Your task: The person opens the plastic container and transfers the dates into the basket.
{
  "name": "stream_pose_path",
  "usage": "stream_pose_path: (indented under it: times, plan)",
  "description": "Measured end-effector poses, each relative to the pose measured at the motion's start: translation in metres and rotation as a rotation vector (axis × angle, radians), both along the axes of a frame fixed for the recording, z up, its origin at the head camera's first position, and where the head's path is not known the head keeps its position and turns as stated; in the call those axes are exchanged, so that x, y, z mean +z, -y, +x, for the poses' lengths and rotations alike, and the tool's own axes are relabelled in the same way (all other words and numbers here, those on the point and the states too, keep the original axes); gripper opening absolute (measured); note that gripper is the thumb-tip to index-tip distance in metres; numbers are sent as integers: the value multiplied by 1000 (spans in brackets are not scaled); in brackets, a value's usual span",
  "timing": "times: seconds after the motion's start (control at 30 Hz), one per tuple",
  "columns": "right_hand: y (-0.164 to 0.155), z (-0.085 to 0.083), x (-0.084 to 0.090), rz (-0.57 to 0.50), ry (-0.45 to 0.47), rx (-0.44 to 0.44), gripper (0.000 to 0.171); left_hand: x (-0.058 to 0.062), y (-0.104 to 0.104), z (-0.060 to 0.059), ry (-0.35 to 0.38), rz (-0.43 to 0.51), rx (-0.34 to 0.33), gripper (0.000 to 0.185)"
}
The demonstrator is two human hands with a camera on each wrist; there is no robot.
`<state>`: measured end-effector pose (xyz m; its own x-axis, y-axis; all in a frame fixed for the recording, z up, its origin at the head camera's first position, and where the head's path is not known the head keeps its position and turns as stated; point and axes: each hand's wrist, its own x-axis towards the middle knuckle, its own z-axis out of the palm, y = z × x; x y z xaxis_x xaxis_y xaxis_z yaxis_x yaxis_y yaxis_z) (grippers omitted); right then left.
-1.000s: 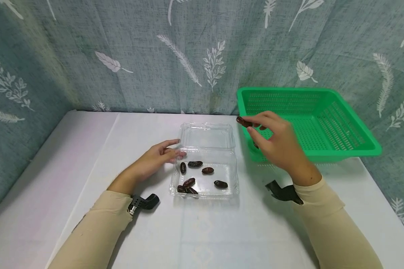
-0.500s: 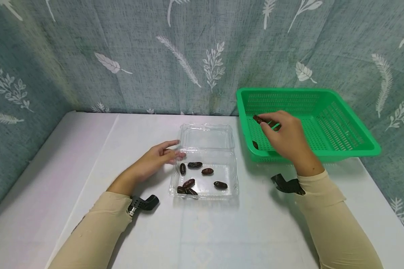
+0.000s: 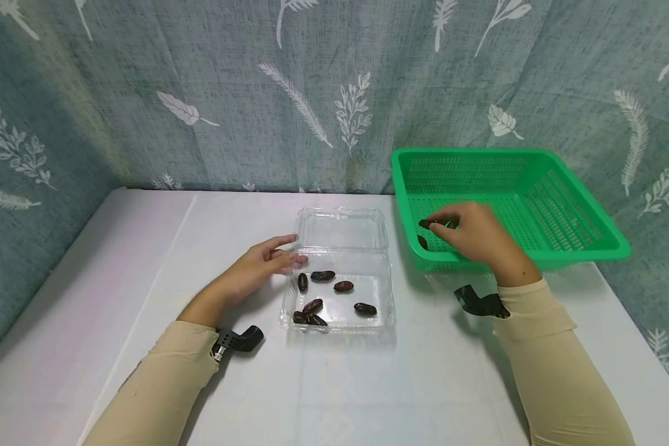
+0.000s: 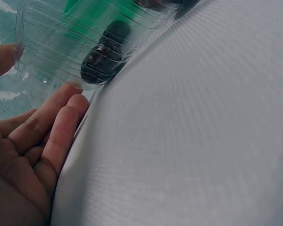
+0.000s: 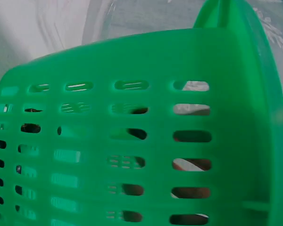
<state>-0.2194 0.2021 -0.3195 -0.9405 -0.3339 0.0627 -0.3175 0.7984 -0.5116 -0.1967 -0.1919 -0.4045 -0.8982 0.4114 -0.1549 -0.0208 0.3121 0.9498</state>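
My right hand (image 3: 476, 235) reaches into the green plastic basket (image 3: 585, 253), pinching a dark brown date (image 3: 425, 223) between thumb and fingers. Just below it, another date (image 3: 422, 242) lies against the basket's near-left side. My left hand (image 3: 253, 269) touches the left side of a clear plastic clamshell box (image 3: 373, 266) with fairly straight fingers. Several dates are spread in the box's tray, among them one date (image 3: 365, 308) at the right. The left wrist view shows fingers (image 4: 63, 129) at the clear wall and a date (image 4: 104, 56) behind it. In the right wrist view, the basket wall (image 5: 155, 61) mostly hides the hand.
The clear lid (image 3: 342, 228) stands open at the back of the box. A white cloth (image 3: 334, 396) covers the table, and a leaf-patterned curtain (image 3: 228, 155) hangs behind it. The basket occupies the table's back right corner.
My right hand has carried the date from above the basket's left rim rightward, then down inside the basket. The left hand and the box stay in place.
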Motion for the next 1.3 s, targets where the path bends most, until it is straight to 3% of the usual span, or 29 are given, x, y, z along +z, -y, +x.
stream_pose_path:
  times: [0.17,0.6,1.0,1.3]
  plan:
    - [-1,-1,-2,-3,111,26,25,-1,0,1,2,-1,8,58]
    - [-6,-6,-2,-86,247,69,21,0,0,1,9,2,9,61]
    - [-6,-7,-1,-116,284,104,22,2,-1,-2,0,-5,6,61]
    - [-4,-6,1,-120,250,98,28,1,0,-1,-2,-7,-4,60]
